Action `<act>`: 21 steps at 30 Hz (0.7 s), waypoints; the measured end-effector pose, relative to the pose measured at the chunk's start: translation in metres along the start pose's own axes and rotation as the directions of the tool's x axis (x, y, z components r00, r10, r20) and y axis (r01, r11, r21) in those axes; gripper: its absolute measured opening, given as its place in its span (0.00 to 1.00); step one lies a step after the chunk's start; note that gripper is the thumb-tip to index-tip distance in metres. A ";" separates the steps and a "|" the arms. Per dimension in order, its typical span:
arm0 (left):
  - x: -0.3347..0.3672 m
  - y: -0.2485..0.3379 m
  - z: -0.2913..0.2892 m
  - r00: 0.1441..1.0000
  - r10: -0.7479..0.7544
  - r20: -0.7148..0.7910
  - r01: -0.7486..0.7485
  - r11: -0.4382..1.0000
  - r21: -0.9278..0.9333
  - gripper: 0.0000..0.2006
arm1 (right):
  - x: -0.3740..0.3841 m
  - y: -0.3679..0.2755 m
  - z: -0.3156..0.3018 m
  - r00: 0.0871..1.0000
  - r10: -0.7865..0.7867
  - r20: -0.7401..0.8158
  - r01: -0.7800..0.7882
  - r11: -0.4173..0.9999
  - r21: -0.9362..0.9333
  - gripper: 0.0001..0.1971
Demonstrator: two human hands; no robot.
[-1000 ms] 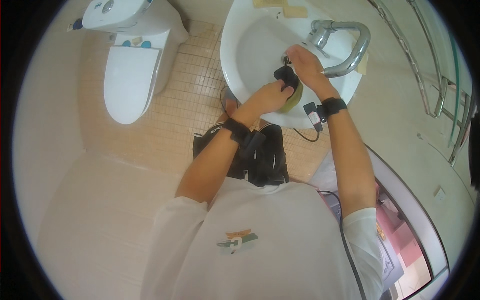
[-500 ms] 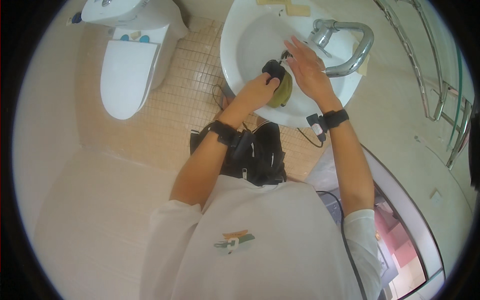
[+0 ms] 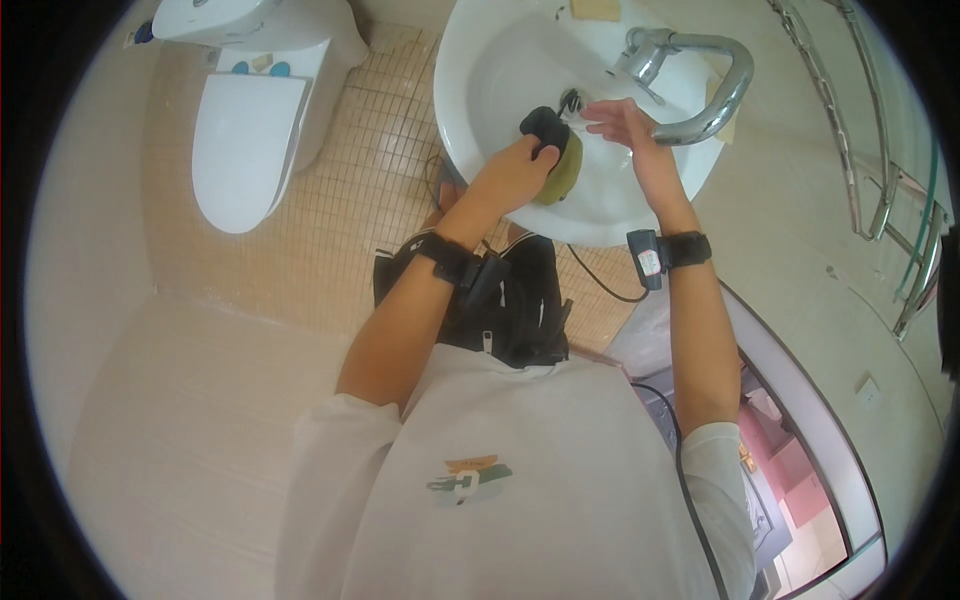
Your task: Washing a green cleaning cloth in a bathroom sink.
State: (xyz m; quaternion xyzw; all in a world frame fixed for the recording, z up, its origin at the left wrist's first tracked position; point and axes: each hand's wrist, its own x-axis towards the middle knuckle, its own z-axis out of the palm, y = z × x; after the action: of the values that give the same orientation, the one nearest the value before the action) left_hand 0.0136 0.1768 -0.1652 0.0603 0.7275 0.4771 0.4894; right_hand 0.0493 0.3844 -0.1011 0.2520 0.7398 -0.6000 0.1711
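Observation:
Over the near left part of the white washbasin (image 3: 452,112), my left hand (image 3: 515,175) is closed on a soft-looking black and olive-green item (image 3: 566,172). Its black end sticks out past my fingers and the olive side hangs to the right; its exact kind I cannot make out. My right hand (image 3: 640,140) is beside the end of the chrome faucet (image 3: 735,75), fingers stretched to the left and holding nothing. A whitish blur, perhaps water, shows between my right fingertips and the item. Just beyond the item is the dark drain (image 3: 571,100).
A yellowish sponge-like block (image 3: 595,9) lies on the basin's far rim. To the left stands a white toilet (image 3: 245,145) with its lid down. Metal rails (image 3: 840,120) run along the right wall. A black cable (image 3: 605,285) hangs below the basin near my right wrist.
My right hand has drawn back toward me and to the right, away from the drain, and its fingers have turned leftward. The left hand still grips the item, almost unmoved.

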 end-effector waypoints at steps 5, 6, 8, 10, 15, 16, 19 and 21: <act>0.008 -0.004 0.008 0.999 0.023 -0.023 -0.024 0.999 -0.032 0.25 | -0.013 0.002 0.002 0.893 -0.450 -0.026 0.361 0.749 -0.556 0.19; 0.001 -0.007 0.006 0.990 0.058 -0.126 -0.053 0.998 0.042 0.25 | -0.020 -0.004 0.007 0.894 -0.447 -0.024 0.362 0.753 -0.549 0.19; -0.012 -0.010 0.001 0.969 0.093 -0.229 -0.066 0.990 0.122 0.24 | -0.035 -0.019 0.015 0.926 -0.370 0.069 0.327 0.702 -0.632 0.18; -0.013 -0.003 0.001 0.903 0.244 -0.353 -0.185 0.964 0.193 0.23 | -0.044 -0.027 0.010 0.927 -0.368 0.069 0.314 0.664 -0.678 0.18; -0.022 0.036 -0.012 0.911 0.264 -0.316 -0.187 0.949 0.253 0.21 | -0.055 -0.029 0.006 0.901 -0.421 0.103 0.322 0.491 -0.809 0.20; -0.022 0.041 -0.013 0.910 0.271 -0.313 -0.171 0.934 0.313 0.20 | -0.056 -0.030 0.008 0.888 -0.445 0.117 0.336 0.455 -0.825 0.21; -0.018 0.051 -0.012 0.832 0.433 -0.346 -0.345 0.893 0.289 0.19 | -0.057 -0.032 0.012 0.868 -0.479 0.130 0.353 0.413 -0.840 0.24; -0.013 0.060 -0.010 0.886 0.375 -0.275 -0.307 0.916 0.259 0.19 | -0.057 -0.033 0.015 0.862 -0.490 0.129 0.358 0.409 -0.840 0.25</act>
State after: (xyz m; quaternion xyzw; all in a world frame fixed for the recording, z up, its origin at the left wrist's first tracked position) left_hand -0.0105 0.1953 -0.1102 0.1608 0.8206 0.4805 0.2645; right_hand 0.0755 0.3554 -0.0463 -0.0178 0.9830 -0.1719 0.0615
